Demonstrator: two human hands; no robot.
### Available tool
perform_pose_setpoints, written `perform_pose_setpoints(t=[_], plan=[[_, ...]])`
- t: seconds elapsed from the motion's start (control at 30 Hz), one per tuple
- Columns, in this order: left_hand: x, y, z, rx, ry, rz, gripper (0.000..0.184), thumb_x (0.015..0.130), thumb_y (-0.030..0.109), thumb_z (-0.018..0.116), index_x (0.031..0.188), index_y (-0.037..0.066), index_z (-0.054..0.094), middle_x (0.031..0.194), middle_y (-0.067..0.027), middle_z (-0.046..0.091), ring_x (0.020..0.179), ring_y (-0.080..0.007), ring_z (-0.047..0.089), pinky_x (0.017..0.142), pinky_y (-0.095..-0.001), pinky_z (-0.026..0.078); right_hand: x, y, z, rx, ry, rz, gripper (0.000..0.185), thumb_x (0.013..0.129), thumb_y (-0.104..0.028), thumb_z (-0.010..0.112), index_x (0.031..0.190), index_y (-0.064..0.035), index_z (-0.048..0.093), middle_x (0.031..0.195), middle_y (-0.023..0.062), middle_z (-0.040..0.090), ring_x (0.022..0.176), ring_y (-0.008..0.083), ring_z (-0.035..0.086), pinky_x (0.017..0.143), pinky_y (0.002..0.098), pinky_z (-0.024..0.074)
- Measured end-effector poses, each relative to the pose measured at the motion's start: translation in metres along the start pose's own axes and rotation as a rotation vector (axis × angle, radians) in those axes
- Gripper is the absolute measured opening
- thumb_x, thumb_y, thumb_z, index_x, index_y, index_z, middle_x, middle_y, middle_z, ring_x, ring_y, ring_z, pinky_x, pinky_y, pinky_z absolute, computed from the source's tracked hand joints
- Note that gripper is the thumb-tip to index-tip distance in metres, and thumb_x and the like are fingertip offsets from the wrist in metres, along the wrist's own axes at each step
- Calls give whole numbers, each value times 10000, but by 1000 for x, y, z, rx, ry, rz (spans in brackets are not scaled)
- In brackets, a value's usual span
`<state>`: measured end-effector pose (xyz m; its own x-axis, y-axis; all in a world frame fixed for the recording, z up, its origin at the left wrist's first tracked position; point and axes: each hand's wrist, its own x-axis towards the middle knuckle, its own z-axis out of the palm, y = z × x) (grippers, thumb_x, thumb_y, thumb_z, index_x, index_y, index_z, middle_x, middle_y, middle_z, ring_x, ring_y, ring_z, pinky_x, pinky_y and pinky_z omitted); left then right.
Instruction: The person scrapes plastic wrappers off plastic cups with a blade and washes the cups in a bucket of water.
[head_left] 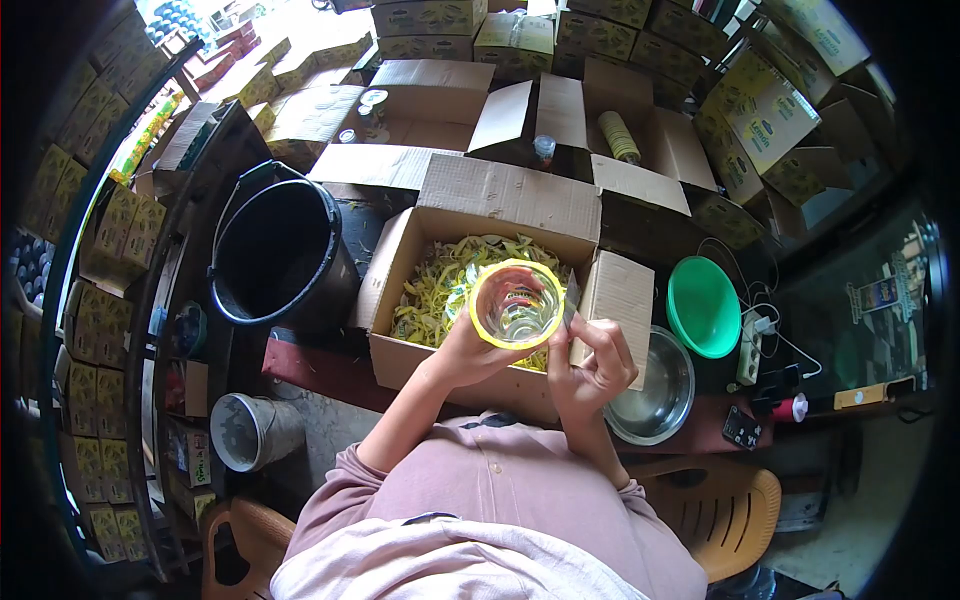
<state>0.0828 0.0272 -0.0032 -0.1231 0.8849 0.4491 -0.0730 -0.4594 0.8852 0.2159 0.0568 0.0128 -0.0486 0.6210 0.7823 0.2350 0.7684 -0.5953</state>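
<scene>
My left hand [466, 352] is wrapped round a clear plastic jar [520, 312] with a bright yellow rim, its open mouth turned up toward me. My right hand [594, 368] is closed in a pinch at the jar's right side. From its fingertips a thin grey blade [571, 300] points upward, close beside the yellow rim; whether it touches the rim I cannot tell. Below both hands stands an open cardboard box [510, 192] holding a heap of yellow and greenish strips [430, 296].
A black bucket [335, 270] stands left of the box, with a grey bucket [270, 432] lower down. At right are a green bowl [704, 308], a metal basin [680, 385] and white cables. Open cartons [440, 115] stand behind; orange chairs [735, 510] flank me.
</scene>
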Motion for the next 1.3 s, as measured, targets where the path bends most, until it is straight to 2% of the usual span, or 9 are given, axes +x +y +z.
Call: perform_pose_setpoints(t=[0.7,0.8,1.07,1.3], plan=[[-3,0,-16,257,-125,-8,632,641,84,740,1175,26,407,1101,-96,496,1042,-193,492,891,-308,409,1,5,0,-8,-31,41,221,610,64,674,807,-34,647,647,73,580,532,147,565,490,240,438],[1,4,-16,205,-93,-62,635,634,89,744,1173,23,415,1108,-102,495,1040,-210,494,897,-315,406,1,4,0,-18,-55,53,222,606,69,671,800,-34,645,656,76,586,536,149,568,491,238,439],[-1,2,-20,287,-205,-65,682,602,132,771,1177,25,421,1120,-118,507,1041,-231,500,916,-334,392,3,9,-1,25,-43,81,212,606,72,668,788,-32,637,656,78,591,563,156,572,509,243,440],[3,7,-18,119,-195,-112,672,595,130,774,1165,21,435,1131,-110,502,1045,-213,497,920,-337,384,3,8,-6,32,-84,102,219,598,80,657,787,-27,637,647,75,582,565,160,566,508,248,431]])
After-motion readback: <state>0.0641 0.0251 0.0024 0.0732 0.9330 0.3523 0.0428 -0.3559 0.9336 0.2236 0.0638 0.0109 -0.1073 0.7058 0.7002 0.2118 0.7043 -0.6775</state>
